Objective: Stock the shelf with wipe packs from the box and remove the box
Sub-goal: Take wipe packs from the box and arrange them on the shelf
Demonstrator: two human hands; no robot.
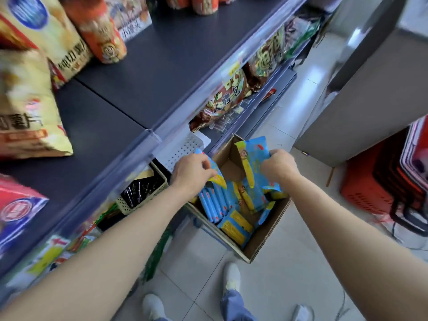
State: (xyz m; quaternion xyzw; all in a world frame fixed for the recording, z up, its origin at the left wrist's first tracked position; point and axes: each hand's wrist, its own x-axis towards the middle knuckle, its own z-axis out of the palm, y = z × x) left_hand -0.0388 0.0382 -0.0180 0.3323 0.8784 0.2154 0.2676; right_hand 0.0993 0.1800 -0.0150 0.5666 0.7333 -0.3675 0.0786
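A: How are the hands set?

B: They are held apart over the box (266,230), which sits on the floor just beside the shelf (129,167). The left hand (193,171) is closed around the left pack (216,173), and the right pack (253,156) is gripped by the right hand (279,165).

A: How are the two packs lying?

B: The right pack is held nearly upright, long axis rising out of the box. The left pack is tilted, yellow end down. More packs (215,202) are seen inside, some on edge in a row.

A: Which way must they be carried?

B: Leftward, it is judged. The shelf lies left of the box, and a white tray (183,148) is seen just beyond the left hand, so the left hand is the nearer one
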